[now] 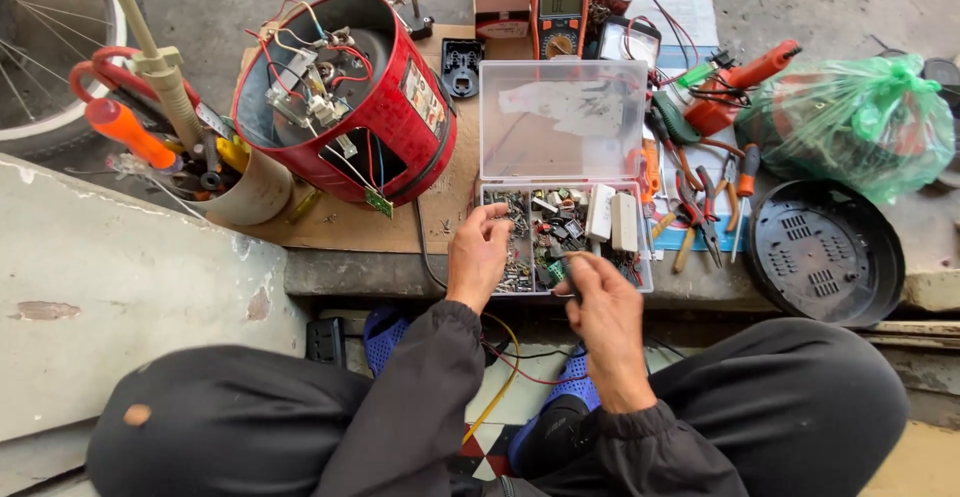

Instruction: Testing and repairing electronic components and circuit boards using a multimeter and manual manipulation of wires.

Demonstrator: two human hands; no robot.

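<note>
Red cylindrical cooker body (345, 97) lies on its side at upper left of the frame, base off, wires and small board exposed; looks heavy and stiff, well apart from both hands. Round black vented plastic base plate (822, 251) sits at right edge, green knotted plastic bag (855, 122) above it. Clear hinged plastic parts box (563, 189) at centre on the concrete surface (350, 272), lid standing open, lower tray split into compartments full of tiny electronic components; box looks light, would slide or tip if pushed, best held by the tray rim. Left hand (478, 255) at the tray's left compartment, fingers curled and pinched narrow over the parts; cannot tell if it grips one. Right hand (603, 309) at the tray's front edge, thumb and fingers closed on a small thin dark component (568, 257); judged light, fragile, easy to drop, hold by the body not the leads. Orange-cased multimeter (559, 12) at top centre. Pile of pliers and screwdrivers with red and orange handles (700, 197) crowds the box's right side.
</note>
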